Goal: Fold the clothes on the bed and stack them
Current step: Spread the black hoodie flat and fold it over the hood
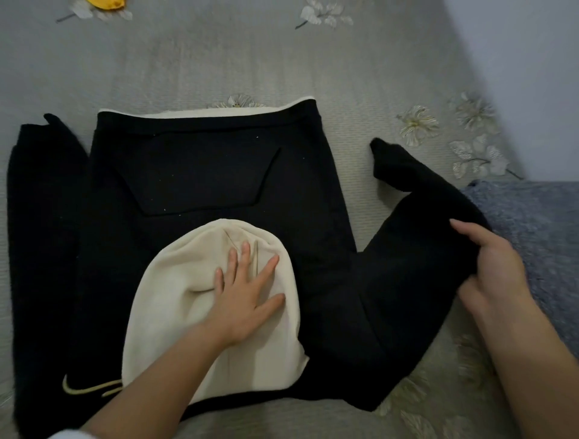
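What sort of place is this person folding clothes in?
Most likely a bedroom at home. A black hooded sweatshirt with a cream hood lies spread on a grey quilted bedspread embroidered with pale flowers, beside a blue-grey woolly blanket.

The far half of the bed [219, 62] is open: bare cover runs from the black hoodie [203, 175] to the far edge, with only a yellow thing [105, 3] near the far left corner. The hoodie fills the near middle, its left-side sleeve [40, 235] almost at the left edge. A wedge of bare cover lies between its body and the right-side sleeve [416, 257], gripped by the right hand [488, 263]. A blue-grey blanket [532, 225] and the wall [532, 62] close the right edge. The left hand [244, 294], flat on the cream hood [175, 313], takes the near centre.
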`<act>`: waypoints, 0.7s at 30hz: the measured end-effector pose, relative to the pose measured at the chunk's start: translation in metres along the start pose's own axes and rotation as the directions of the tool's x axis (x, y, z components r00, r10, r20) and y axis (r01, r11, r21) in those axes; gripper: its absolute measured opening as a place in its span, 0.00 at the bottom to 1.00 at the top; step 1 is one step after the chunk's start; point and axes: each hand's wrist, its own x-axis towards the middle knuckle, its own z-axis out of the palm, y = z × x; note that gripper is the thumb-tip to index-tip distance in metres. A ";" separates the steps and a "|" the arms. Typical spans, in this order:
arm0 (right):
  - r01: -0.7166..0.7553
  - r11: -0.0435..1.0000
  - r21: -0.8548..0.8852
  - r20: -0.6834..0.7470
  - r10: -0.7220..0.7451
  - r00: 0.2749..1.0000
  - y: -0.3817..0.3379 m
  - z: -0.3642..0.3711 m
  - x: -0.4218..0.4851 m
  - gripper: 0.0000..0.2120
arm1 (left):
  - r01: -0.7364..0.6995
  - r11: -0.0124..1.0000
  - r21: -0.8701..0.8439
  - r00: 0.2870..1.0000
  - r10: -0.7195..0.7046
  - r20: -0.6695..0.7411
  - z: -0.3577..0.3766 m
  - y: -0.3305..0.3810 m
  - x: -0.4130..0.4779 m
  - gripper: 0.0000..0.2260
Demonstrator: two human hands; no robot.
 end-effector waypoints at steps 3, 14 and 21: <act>0.069 0.997 0.036 -0.096 -0.066 0.993 -0.001 0.009 -0.026 0.14 | 0.029 0.987 0.156 0.994 -0.046 0.103 -0.010 0.009 -0.002 0.35; 0.872 0.121 -0.475 0.717 -0.521 0.463 0.095 0.152 -0.061 0.09 | 0.069 -0.204 -0.977 0.922 -0.361 0.141 -0.106 -0.029 -0.018 0.17; 0.881 -0.302 -0.365 0.772 0.431 0.468 0.184 0.116 -0.054 0.33 | 0.064 -0.035 -0.997 0.874 -0.481 0.073 -0.108 -0.065 -0.027 0.15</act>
